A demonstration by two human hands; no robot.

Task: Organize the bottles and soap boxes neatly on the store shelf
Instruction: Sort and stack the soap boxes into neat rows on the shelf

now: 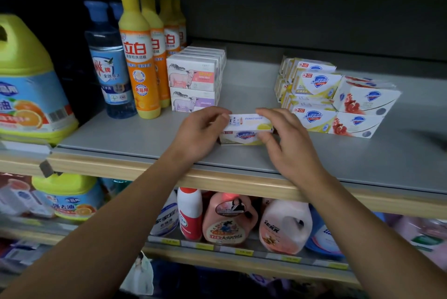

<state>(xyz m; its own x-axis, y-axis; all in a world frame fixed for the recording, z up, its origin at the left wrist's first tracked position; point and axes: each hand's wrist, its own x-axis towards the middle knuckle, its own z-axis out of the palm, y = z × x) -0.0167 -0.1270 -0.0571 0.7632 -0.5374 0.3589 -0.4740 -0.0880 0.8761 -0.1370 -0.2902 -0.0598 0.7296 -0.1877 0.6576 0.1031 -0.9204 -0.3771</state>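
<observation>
Both forearms reached up from the lower corners of the frame and met at centre, over the front part of the grey shelf (135,134). The left hand (198,134) was curled, its fingers and thumb pinching the left end of a yellow-and-white soap box (246,128). The right hand (287,143) gripped the box's right end, index finger along the top edge, thumb on the front face, the other fingers loosely bent below. The box sat at the frame's centre, its underside on or just above the shelf; which, I could not tell. To its upper left stood stacked sheep-print soap boxes (193,81), then orange dish-soap bottles (139,56) and a blue bottle (108,61). To its right lay a pile of yellow and red soap boxes (333,98), some tilted.
</observation>
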